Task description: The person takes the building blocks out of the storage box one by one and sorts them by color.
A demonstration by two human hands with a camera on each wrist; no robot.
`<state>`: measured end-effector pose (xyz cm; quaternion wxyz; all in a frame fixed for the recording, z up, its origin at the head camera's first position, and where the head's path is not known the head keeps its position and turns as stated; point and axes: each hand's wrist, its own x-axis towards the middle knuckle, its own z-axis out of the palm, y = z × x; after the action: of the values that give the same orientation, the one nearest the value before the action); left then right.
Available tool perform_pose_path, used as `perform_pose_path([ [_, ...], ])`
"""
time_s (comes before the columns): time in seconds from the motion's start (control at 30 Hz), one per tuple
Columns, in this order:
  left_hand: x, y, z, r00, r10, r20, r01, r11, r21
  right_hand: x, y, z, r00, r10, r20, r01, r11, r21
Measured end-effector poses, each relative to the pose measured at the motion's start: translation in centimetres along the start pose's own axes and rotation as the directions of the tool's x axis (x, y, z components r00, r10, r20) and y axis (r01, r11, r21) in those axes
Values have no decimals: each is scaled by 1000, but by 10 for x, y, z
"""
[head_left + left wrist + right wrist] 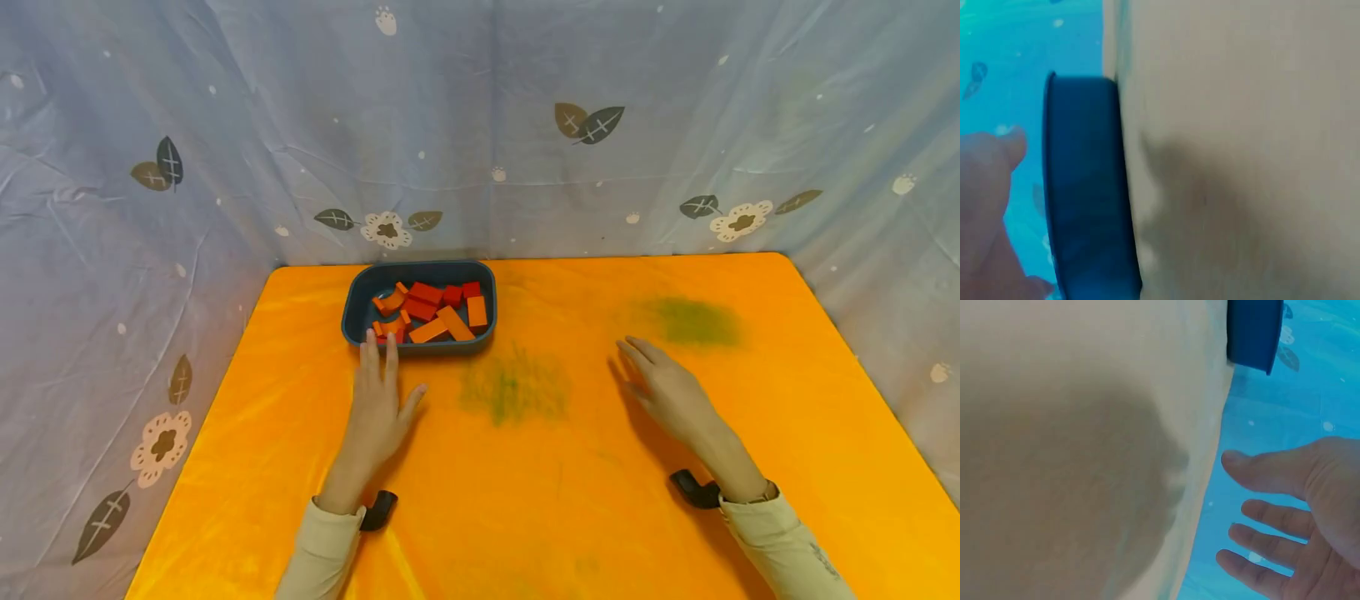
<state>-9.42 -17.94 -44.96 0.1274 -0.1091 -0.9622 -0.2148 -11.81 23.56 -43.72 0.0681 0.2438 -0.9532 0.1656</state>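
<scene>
A dark blue-grey tray [418, 349] with rounded corners stands near the table's back edge, left of centre. Inside it lie several red blocks [425, 293] and orange blocks [454, 323], among them arch-shaped orange pieces [391, 301]. My left hand [372, 417] hovers at the tray's near left side, fingers spread, its fingertips overlapping the rim in the head view. The left wrist view has the tray's side wall [1088, 187] beside that hand's fingers. Off to the right, my right hand [671, 396] is over the table with fingers extended and nothing in it; its thumb and fingers stand apart in the right wrist view.
An orange-yellow cloth [525, 500] covers the table, with greenish patches [513, 387] near the middle and at the back right. Grey-blue curtains [480, 133] with leaf and flower prints hang behind and along both sides. Each wrist wears a black camera mount [378, 510].
</scene>
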Motion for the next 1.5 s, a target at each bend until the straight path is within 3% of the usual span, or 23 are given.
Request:
perform_pose_path([
  [0.13, 6, -9, -3, 998, -45, -52, 42, 998, -45, 5, -3, -1, 1000, 13, -10, -13, 1000, -8],
  [0.23, 10, -14, -7, 994, -104, -26, 100, 985, -142, 10, -5, -1, 1000, -4, -24, 4, 1000, -9],
  [0.43, 21, -24, -12, 982, -189, 23, 186, 929, -321, 23, -14, 2, 996, -49, -69, 49, 999, -10],
  [0.57, 32, -37, -15, 971, -240, -8, 211, 868, -449, 40, -28, 4, 995, -53, -86, 54, 998, 13],
  [0.73, 45, -49, -16, 954, -295, -50, 217, 795, -567, 62, -50, 1, 996, -66, -60, 73, 991, 113],
  [0.87, 47, -50, -19, 952, -304, -30, 200, 693, -692, 84, -63, -5, 992, -125, -30, 128, 982, 141],
  [0.93, 45, -45, -24, 947, -321, 6, 221, 639, -737, 97, -67, -6, 985, -172, -16, 173, 973, 152],
  [0.97, 44, -42, -27, 943, -333, 28, 242, 624, -743, 104, -69, -5, 981, -194, -9, 193, 969, 155],
  [1.1, 44, -35, -34, 924, -368, 105, 331, 629, -703, 131, -74, -1, 965, -261, 5, 257, 951, 174],
  [1.17, 44, -35, -34, 924, -361, 122, 341, 638, -691, 145, -76, 1, 961, -278, 18, 270, 945, 185],
  [1.27, 45, -37, -32, 928, -347, 138, 340, 630, -699, 164, -80, 2, 954, -294, 54, 279, 941, 191],
  [1.5, 43, -42, -31, 924, -359, 134, 344, 624, -702, 205, -91, 4, 927, -325, 188, 296, 941, 165],
])
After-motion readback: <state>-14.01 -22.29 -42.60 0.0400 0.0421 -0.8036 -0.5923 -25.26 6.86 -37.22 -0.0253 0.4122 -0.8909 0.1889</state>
